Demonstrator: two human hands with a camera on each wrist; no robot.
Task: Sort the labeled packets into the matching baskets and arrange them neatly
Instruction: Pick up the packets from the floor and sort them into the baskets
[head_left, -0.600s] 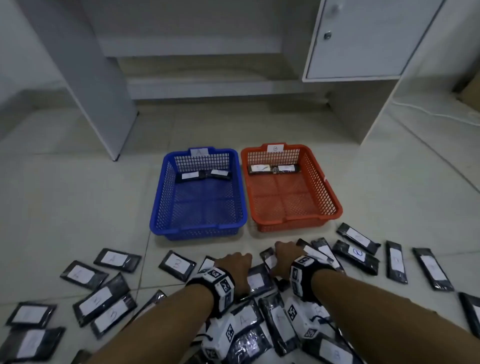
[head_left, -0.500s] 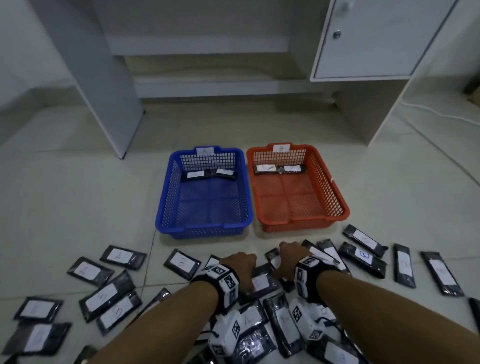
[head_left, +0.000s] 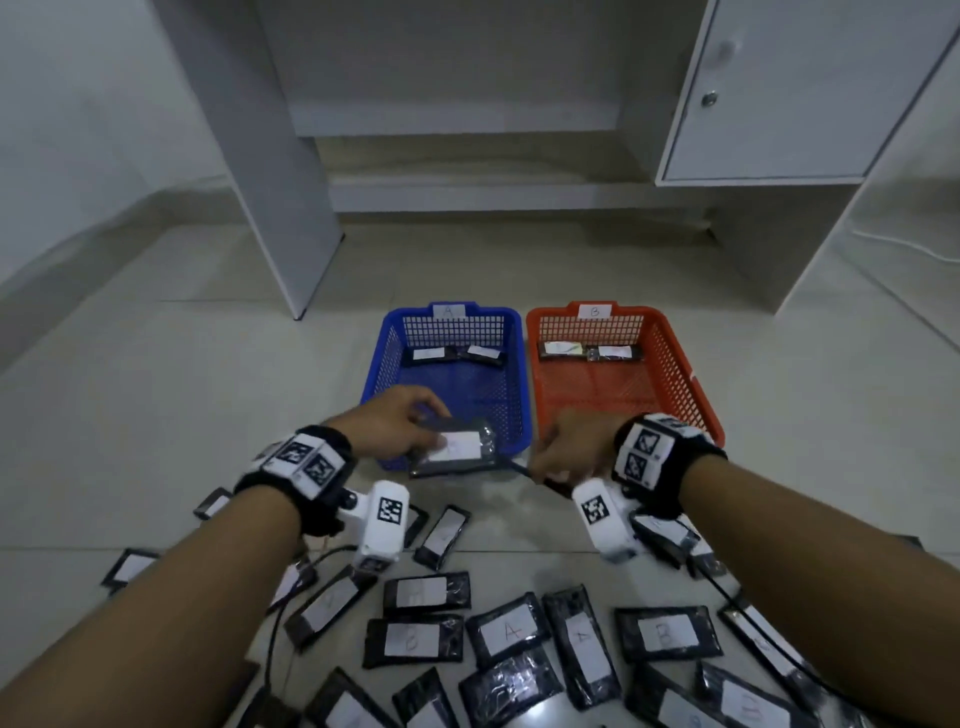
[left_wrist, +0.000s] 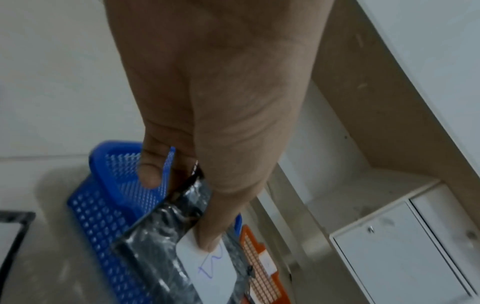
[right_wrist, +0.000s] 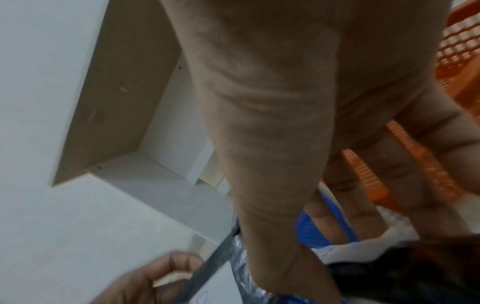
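Note:
A blue basket (head_left: 511, 364) tagged A and an orange basket (head_left: 680, 384) tagged B stand side by side on the floor, each with two packets at its far end. My left hand (head_left: 431, 431) pinches a black packet (head_left: 457, 447) by its white label, thumb on top, over the blue basket's near edge. The left wrist view shows that packet (left_wrist: 207, 261) above the blue basket (left_wrist: 103, 216). My right hand (head_left: 550, 462) holds another dark packet (head_left: 522, 469), seen edge-on, in front of the orange basket's near left corner. Its label is hidden.
Several labeled black packets (head_left: 511, 631) lie scattered on the tiled floor near me and under my forearms. A white desk panel (head_left: 270, 182) rises behind the baskets on the left, a cabinet (head_left: 779, 104) on the right. A white cable (head_left: 909, 249) runs at far right.
Both hands have risen from the packet pile on the floor and moved forward to the baskets' near edges, each now holding a packet. The view has tilted down.

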